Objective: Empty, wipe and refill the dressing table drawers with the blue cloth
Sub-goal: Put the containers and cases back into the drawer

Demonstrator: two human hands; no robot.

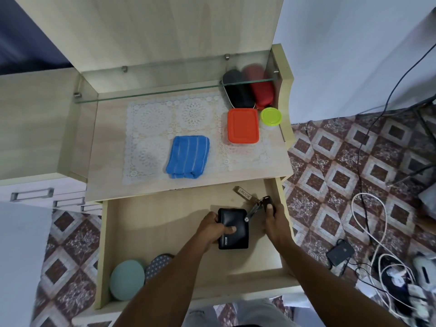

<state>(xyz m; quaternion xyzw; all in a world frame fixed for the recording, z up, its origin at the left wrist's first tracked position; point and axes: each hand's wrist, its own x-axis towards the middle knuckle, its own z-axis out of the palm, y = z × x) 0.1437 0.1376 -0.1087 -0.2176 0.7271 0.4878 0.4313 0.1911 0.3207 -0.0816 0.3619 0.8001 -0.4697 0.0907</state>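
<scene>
The open drawer (165, 232) fills the lower middle of the frame, pulled out from under the surface (111, 175). Over its right half the left hand (212, 228) has its fingers and thumb clamped on a black wallet (236, 218), whose long axis runs up and down the frame, tipped slightly. Just to the right, the right hand (274, 223) has its fingers closed round a black key fob (269, 204), with a key and a tag trailing off it to the upper left.

From where I stand this looks like the emptying step: a round teal thing (127, 279) and a patterned case (158, 264) lie in the drawer's lower left corner. The next move, I'd say, is to lift both handfuls onto the surface and come back for those two.

The blue cloth (187, 156) lies folded on the lace mat at mid-frame, untouched, its long axis and stripes running top to bottom, leaning a little right at the top. Right of it stand an orange-lidded box (243, 125) and a green-lidded jar (271, 116).
</scene>
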